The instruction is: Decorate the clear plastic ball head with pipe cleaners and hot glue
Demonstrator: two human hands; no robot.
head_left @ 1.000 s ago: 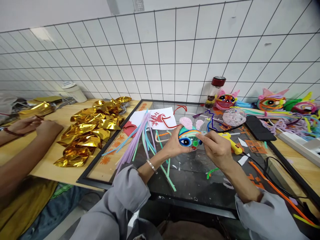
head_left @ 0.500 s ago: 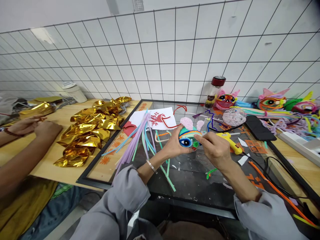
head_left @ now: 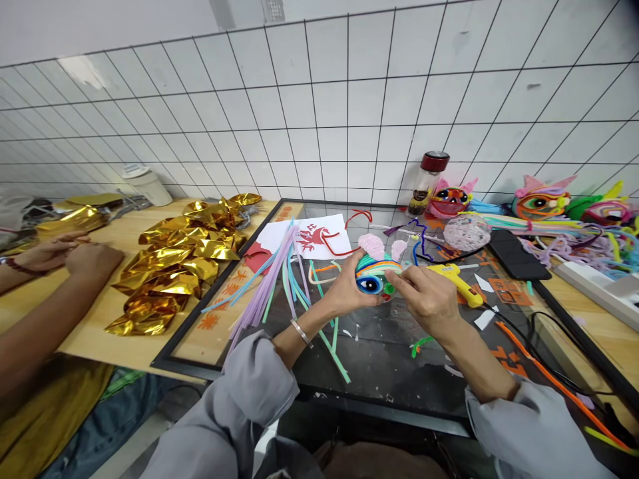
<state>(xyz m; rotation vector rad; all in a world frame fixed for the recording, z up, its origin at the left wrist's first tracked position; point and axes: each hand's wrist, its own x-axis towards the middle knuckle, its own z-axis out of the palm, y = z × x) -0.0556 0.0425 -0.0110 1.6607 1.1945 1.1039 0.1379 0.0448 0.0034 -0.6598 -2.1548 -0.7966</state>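
Observation:
A small colourful animal head of pipe cleaners [head_left: 375,267], with pink ears, a big blue eye and a green nose, is held upright above the dark glass board. My left hand [head_left: 344,287] wraps round its left side, thumb at the top and fingers beneath. Thumb and fingertips of my right hand [head_left: 430,297] are pinched together against its front, beside the nose; what lies between them is hidden. Just right of that hand is a yellow glue gun [head_left: 458,283]. Loose purple, blue and green pipe cleaners [head_left: 264,287] lie to the left.
Gold foil pieces [head_left: 172,263] cover the wood at left, near another person's hands [head_left: 92,258]. A lidded bottle [head_left: 426,185], more pipe-cleaner heads [head_left: 542,199], a phone [head_left: 519,255] and a power strip [head_left: 602,293] sit at the right. A black cable loops over the board's right edge.
The right fingertips have shifted slightly left across the head's front, over the nose. My left hand keeps its hold on the head.

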